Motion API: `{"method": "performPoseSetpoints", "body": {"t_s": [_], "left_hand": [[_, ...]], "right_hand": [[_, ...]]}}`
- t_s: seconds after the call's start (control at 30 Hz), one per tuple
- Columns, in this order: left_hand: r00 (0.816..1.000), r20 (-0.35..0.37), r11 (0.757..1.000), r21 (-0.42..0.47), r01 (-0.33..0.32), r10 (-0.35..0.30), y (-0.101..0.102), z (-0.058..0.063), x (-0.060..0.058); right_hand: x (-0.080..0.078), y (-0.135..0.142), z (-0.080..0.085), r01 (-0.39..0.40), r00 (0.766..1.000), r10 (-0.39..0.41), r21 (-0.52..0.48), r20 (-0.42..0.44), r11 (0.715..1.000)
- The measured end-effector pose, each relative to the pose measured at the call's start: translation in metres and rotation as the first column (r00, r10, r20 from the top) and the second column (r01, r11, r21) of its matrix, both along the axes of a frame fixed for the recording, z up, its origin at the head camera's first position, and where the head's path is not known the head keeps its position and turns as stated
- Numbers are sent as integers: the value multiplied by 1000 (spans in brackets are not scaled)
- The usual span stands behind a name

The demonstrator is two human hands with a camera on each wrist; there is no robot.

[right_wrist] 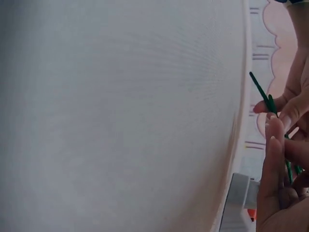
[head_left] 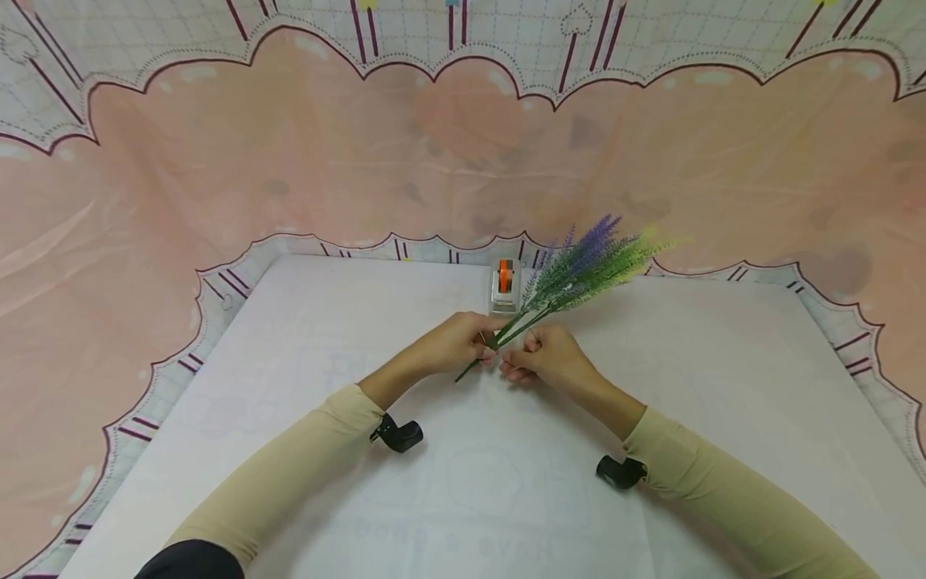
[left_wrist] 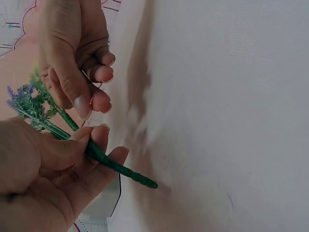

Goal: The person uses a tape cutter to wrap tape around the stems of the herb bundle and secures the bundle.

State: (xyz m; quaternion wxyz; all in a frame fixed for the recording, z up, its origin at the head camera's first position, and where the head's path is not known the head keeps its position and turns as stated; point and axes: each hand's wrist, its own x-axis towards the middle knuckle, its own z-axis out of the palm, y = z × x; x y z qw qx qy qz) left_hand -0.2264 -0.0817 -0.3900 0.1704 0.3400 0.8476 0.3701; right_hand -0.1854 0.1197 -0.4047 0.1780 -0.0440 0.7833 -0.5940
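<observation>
A bunch of artificial lavender [head_left: 589, 257], purple and yellow-green sprigs on dark green stems, leans up to the right in the head view. My left hand [head_left: 459, 342] pinches its stems between thumb and fingers. Below that grip, one green stem end [left_wrist: 130, 175] sticks out in the left wrist view. Close beside the stems is my right hand [head_left: 553, 358], its fingers curled and the thumb by the index fingertip. I see nothing between them; a thin clear thing there could escape the view. Behind the hands stands a clear tape dispenser [head_left: 504, 299] with an orange core.
Both hands are above a white tabletop [head_left: 448, 482]. A pink and white patterned cloth [head_left: 325, 161] hangs behind and surrounds the table's edges. Black wrist cameras [head_left: 402, 434] sit under the beige sleeves [head_left: 289, 458].
</observation>
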Motion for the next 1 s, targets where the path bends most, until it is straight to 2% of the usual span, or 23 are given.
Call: {"method": "performPoseSetpoints", "body": {"t_s": [0.2,0.4,0.53,0.63,0.8,0.9,1.0], "left_hand": [[1000,-28,1000,-22,10,-11,5,0,1],[1000,-11,1000,-2,17,-17,7,-2,-2],[996,80,997,68,26,-32,6,-3,-5],[985,166,993,114,25,-44,4,-3,-7],[980,196,993,119,18,-41,1,-5,-11],[978,204,994,110,8,-30,0,-6,-12],[976,218,993,122,0,-26,-1,-6,-12]], "right_hand": [[2,0,0,20,996,-16,34,-89,999],[0,1,4,51,989,-43,54,-141,997],[-2,1,8,61,988,-55,41,-141,997],[-3,0,12,50,993,-46,37,-109,998],[-4,0,19,-6,994,9,34,-105,999],[-6,2,23,-48,981,64,89,-186,995],[-8,5,26,-62,945,129,221,-302,973]]}}
